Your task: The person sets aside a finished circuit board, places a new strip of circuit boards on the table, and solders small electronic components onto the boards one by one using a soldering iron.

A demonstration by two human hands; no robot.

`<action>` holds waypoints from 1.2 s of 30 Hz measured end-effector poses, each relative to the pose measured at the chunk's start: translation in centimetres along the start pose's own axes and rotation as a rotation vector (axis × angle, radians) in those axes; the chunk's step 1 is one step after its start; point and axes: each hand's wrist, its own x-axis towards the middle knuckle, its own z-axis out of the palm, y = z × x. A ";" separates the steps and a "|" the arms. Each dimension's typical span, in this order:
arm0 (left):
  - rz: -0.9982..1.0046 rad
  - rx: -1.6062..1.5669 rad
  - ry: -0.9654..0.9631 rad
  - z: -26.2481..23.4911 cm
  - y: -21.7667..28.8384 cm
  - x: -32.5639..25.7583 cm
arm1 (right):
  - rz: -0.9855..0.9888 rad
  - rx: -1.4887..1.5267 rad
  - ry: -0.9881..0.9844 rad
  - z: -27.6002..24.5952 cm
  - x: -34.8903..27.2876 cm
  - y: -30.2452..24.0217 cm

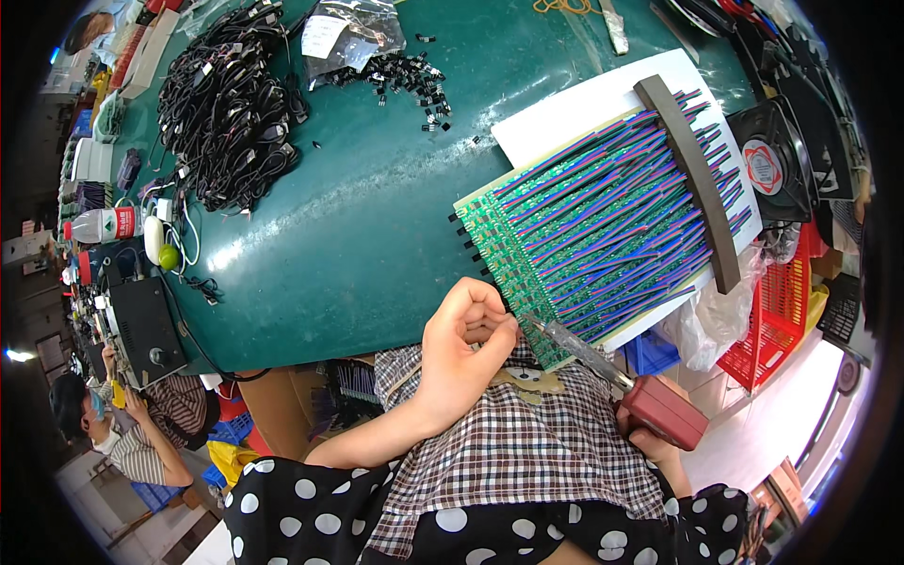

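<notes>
A green circuit board panel [499,250] with rows of blue, red and dark wires [603,217] lies tilted at the right of the table, small black parts along its left edge. My left hand [463,344] is at the panel's near left corner, thumb and index finger pinched together; anything between them is too small to make out. In my right hand [650,447] is a tool with a dark red block-like body [666,412] and a long narrow metallic nozzle [584,354]. Its tip reaches the panel's near edge, close to my left fingertips.
A dark bar [692,184] lies across the wires, with white sheets [551,122] beneath. On the green table [348,235] are a heap of black cables [226,113], small black connectors [400,77] and a clear bag [353,33]. A co-worker [122,428] sits at left; red crates [767,325] stand right.
</notes>
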 end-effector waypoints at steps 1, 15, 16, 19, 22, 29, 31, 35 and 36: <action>-0.005 -0.005 -0.001 0.0 0.0 0.0 | -0.007 0.011 -0.001 0.0 0.1 -0.1; 0.021 0.023 0.033 0.3 -0.4 0.1 | -0.258 -0.053 0.007 0.4 2.8 -1.1; 0.025 0.016 0.035 0.4 -0.4 0.1 | -0.257 -0.056 0.008 0.4 2.9 -1.1; 0.026 0.022 0.044 0.5 -0.6 0.1 | -0.226 -0.032 0.007 0.7 2.7 -1.0; 0.032 0.018 0.043 0.5 -0.6 0.1 | -0.177 0.023 -0.003 0.7 2.4 -0.8; 0.032 0.034 0.038 0.4 -0.6 0.1 | 0.108 0.049 -0.010 0.1 -0.7 0.0; 0.031 0.027 0.039 0.4 -0.5 0.1 | 0.253 0.142 0.017 0.1 -1.7 0.4; 0.039 0.039 0.035 0.5 -0.4 0.0 | 0.219 0.103 0.013 -0.1 -2.1 0.9; 0.043 0.039 0.033 0.5 -0.4 0.0 | 0.206 0.082 -0.003 -0.2 -2.0 0.9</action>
